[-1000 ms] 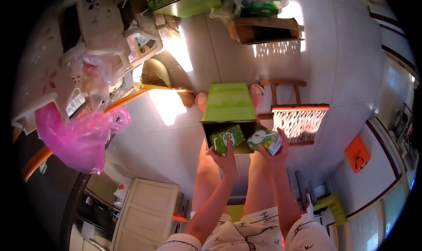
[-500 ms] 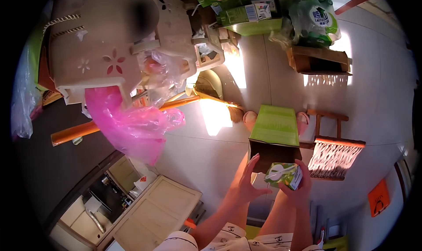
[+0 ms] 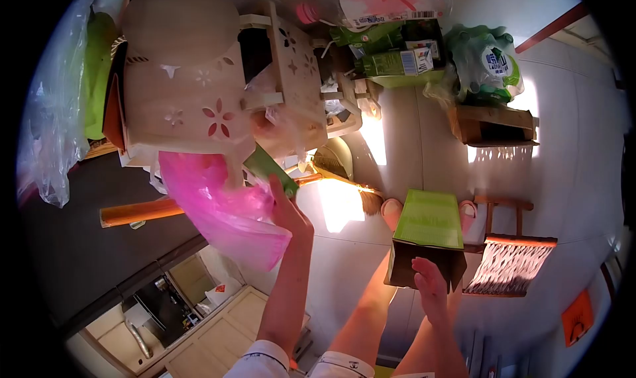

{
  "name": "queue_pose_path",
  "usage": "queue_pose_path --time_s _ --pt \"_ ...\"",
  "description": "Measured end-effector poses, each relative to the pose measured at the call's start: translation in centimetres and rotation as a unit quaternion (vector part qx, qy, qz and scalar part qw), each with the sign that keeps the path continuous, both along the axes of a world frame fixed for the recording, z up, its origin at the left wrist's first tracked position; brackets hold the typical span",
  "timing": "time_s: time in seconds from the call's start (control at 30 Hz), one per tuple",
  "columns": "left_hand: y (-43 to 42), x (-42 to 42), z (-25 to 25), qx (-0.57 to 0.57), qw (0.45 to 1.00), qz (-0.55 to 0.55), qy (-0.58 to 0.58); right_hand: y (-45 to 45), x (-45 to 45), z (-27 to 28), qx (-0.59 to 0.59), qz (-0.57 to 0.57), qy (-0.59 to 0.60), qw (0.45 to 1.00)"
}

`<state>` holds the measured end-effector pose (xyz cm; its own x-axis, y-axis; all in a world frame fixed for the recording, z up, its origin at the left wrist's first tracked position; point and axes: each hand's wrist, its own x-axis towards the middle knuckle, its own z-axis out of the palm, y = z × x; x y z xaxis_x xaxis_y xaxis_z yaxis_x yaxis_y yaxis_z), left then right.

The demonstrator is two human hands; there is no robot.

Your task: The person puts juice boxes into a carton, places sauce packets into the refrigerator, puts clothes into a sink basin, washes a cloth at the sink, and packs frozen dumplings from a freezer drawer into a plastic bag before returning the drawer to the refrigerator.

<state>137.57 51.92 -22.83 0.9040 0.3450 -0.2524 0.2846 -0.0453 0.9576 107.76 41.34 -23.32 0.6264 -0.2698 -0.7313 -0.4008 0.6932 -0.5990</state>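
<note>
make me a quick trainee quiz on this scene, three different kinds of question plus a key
1. What does the left hand hold?
2. Which colour is the plastic bag nearest that hand: A) yellow, B) pink, C) black?
3. True or false: the right hand is gripping a broom.

Key: 1. A green carton. 2. B. 3. False: it is at the open box, with nothing visible in its grasp.

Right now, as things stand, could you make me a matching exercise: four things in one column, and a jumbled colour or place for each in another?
Column one
1. Green carton
2. Plastic bag
3. Lime-green open box
4. Woven-seat chair

Column two
A. between the feet
B. beside the box, on its right
C. held in the left grip
D. pink

Pairs: 1-C, 2-D, 3-A, 4-B
</note>
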Motion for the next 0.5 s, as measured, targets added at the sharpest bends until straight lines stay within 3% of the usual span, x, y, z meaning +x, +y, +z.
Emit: queue_pose_path --time_s 0.13,0.2,0.27,0.33,0.43,0.5 --pt "-2.7 7.6 -0.5 0.066 0.977 -0.106 -0.175 -0.1 -1.8 0.1 -0.039 0.037 0.066 0.996" --pt "-5.2 9.1 1.3 0.155 0.964 -0.170 -0.131 -0.1 -2.8 -0.2 -0.051 0.043 0.084 0.994" --pt "-5.9 10.7 0.6 0.255 0.923 -0.224 -0.181 -0.1 -3.4 -0.7 -0.074 0.042 0.105 0.991" --pt "-5.6 11.8 -1.3 0.360 0.835 -0.265 -0.320 0.3 -4.1 -1.4 -0.109 0.033 0.128 0.985" --pt "-5.9 11.2 -2.0 0.309 0.906 -0.226 -0.180 0.1 -5.0 -1.8 -0.142 0.045 0.197 0.969" --pt "-6.3 11.3 -2.8 0.275 0.896 -0.256 -0.236 -0.1 -5.1 -1.6 -0.260 0.005 0.211 0.942"
